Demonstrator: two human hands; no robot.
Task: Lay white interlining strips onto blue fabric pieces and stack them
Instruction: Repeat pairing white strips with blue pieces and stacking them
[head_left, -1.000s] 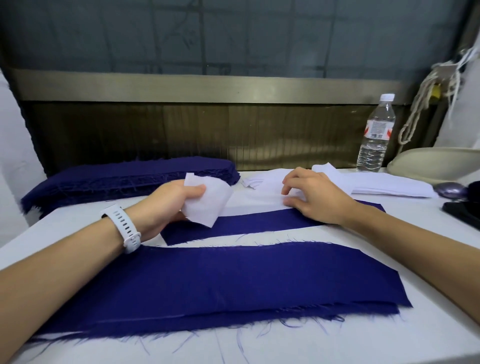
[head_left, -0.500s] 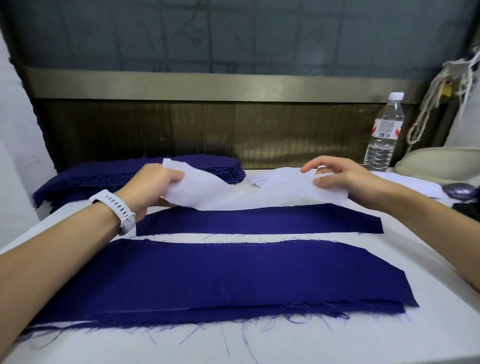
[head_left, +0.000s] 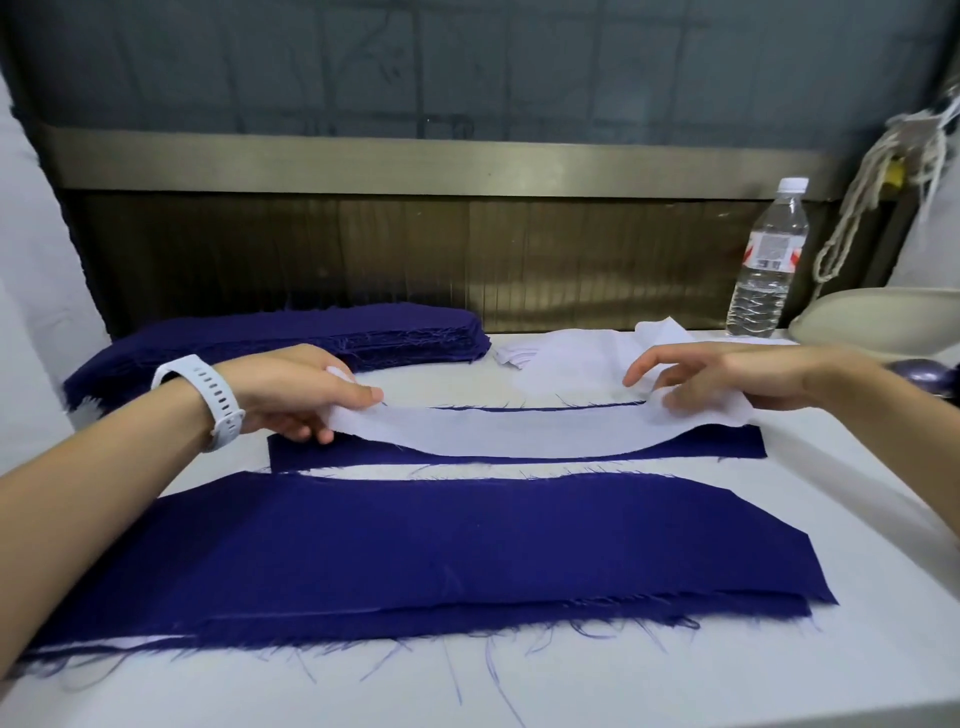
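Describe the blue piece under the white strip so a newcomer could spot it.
On the white table, look between the thick blue pile at back left and the wide blue stack in front. The narrow blue piece there alone has a white strip draped along it.

White table (head_left: 675, 675) — blue fabric pieces (head_left: 441, 551), blue stack (head_left: 291, 338), interlining pile (head_left: 566, 364)

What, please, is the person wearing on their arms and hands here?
Both forearms are bare: no sleeves, no gloves. The left hand has a white watch strap with holes on its wrist; the right hand wears nothing. No rings show.
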